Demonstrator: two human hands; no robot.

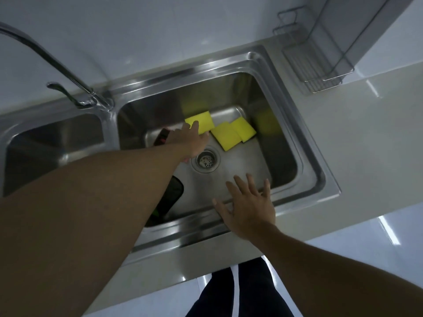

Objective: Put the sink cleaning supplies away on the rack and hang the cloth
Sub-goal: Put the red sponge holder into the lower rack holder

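Note:
Three yellow sponges lie at the back of the steel sink basin (283,165): one at the left (202,121), one in the middle (225,136), one at the right (243,128). My left hand (191,140) reaches into the basin, fingers apart, its tips on the left sponge. A dark object (161,137) with a pink mark lies beside that hand, and a dark cloth-like item (170,194) is partly hidden under my left forearm. My right hand (248,205) hovers spread over the sink's front rim, holding nothing.
A wire rack (320,62) hangs on the wall at the back right, above the white counter (366,138). The faucet (68,78) stands at the back left, between this basin and a second basin (45,145). The drain (205,161) is mid-basin.

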